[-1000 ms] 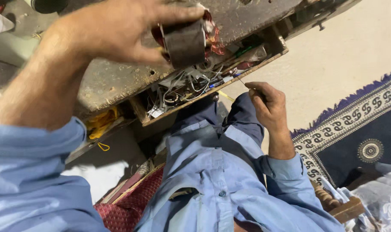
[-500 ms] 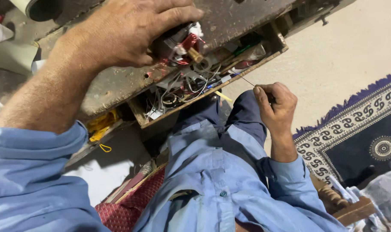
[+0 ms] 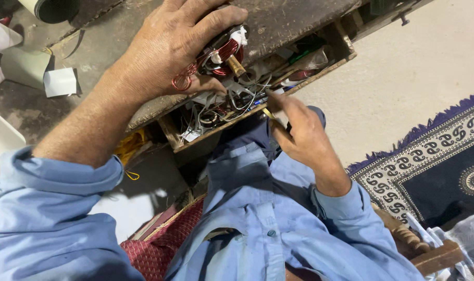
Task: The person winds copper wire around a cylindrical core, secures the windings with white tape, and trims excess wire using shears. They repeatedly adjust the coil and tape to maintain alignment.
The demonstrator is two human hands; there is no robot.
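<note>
Copper-wound motor coil (image 3: 224, 52) now shows its red windings and brass shaft, turned since a second ago, clamped in the left hand (image 3: 174, 47) over the open drawer (image 3: 258, 99). Right hand (image 3: 299, 132) has lifted nearer, fingers pinched on a thin stick. Worn wooden bench (image 3: 289, 21), patterned rug (image 3: 435, 156) beside.

The coil (image 3: 221, 52) is glossy reddish copper wire with a brass-coloured metal pin. The bench top (image 3: 294, 21) is rough, worn, matt wood. The rug (image 3: 445, 161) is woven cloth; the sleeves (image 3: 54, 208) are soft matt cotton.
</note>
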